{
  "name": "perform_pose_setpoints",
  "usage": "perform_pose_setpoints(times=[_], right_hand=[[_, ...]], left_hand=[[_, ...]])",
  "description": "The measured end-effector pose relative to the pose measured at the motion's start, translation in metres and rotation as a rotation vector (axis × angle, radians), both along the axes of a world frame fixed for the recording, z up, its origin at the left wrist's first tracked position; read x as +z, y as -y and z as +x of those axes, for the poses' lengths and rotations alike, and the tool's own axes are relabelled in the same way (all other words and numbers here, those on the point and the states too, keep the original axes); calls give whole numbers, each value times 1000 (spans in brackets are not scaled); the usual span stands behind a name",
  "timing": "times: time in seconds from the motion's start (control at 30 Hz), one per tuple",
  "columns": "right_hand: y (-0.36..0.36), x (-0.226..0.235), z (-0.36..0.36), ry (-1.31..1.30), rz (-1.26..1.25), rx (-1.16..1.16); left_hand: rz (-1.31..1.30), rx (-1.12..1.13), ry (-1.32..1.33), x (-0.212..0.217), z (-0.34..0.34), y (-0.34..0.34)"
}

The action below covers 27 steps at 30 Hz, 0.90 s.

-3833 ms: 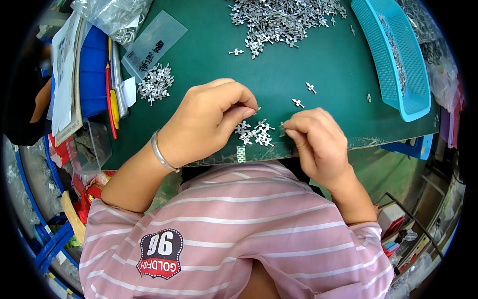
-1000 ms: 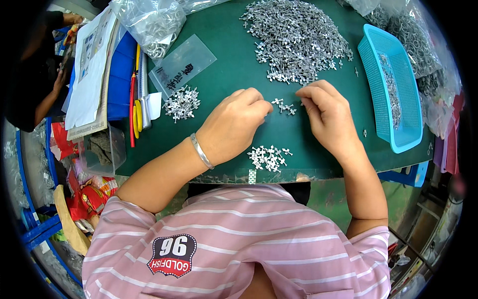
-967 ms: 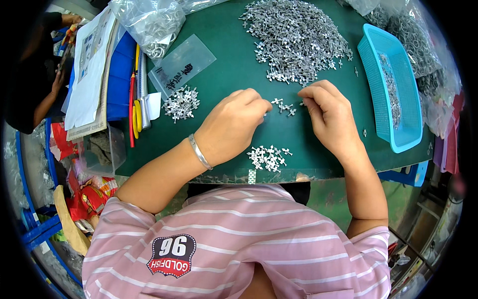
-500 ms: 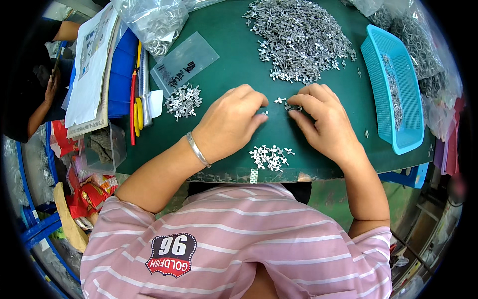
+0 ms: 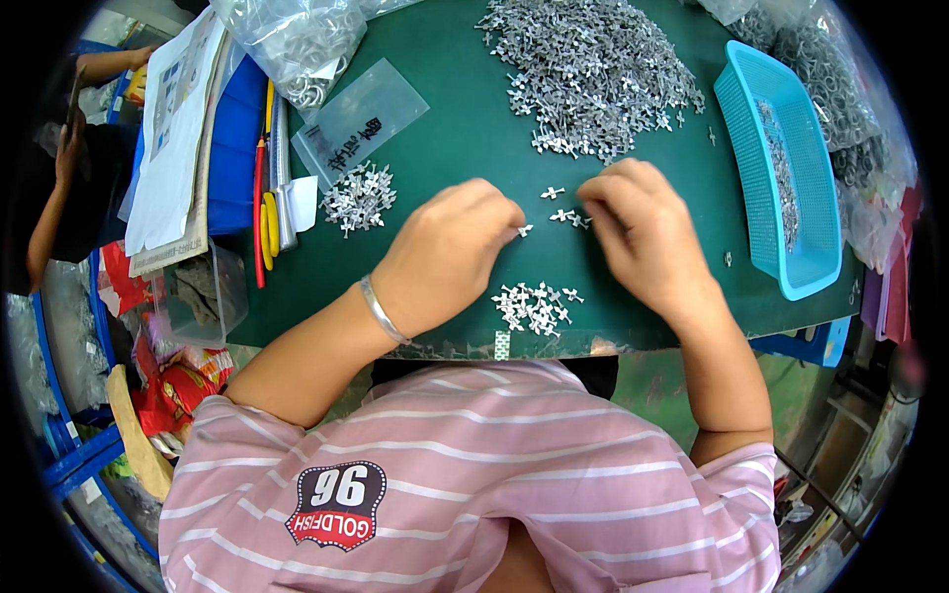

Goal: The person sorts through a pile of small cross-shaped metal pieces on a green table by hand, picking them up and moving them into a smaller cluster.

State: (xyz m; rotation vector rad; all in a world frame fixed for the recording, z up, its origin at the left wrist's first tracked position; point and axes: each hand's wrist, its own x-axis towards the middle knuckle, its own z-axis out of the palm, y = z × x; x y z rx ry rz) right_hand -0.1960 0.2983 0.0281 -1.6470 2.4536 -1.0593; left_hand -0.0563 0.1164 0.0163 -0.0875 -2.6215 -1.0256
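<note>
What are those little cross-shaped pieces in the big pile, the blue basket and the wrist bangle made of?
The cross-shaped pieces look like metal: silver-grey with bright glints, though coated plastic is possible. The basket seems moulded plastic: evenly light blue, slightly glossy, with regular small holes. The bangle looks like polished metal, silvery with highlights; which metal, I can't tell.

White digits (image 5: 338, 486) and lettering (image 5: 332, 528) stand on the black-and-red badge (image 5: 337, 506) at the left of the striped shirt (image 5: 554, 455). Black handwriting (image 5: 356, 144) marks the flat clear bag (image 5: 368, 111), far left.
</note>
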Motion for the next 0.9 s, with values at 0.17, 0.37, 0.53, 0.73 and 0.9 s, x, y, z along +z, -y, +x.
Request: perform_pose_setpoints(times=[0.17,0.37,0.53,0.73,0.9], right_hand=[[-4,4,5,-30,9,14],[2,-7,13,-65,34,41],[-7,0,2,-46,34,-29],[6,-7,16,-100,90,52],[4,-3,16,-96,89,37]], left_hand=[[-11,35,41,8,-2,4],[-34,14,85,-2,-3,-7],[29,32,77,2,-3,-1],[-41,14,75,-5,-4,-6],[26,40,51,-4,-4,0]])
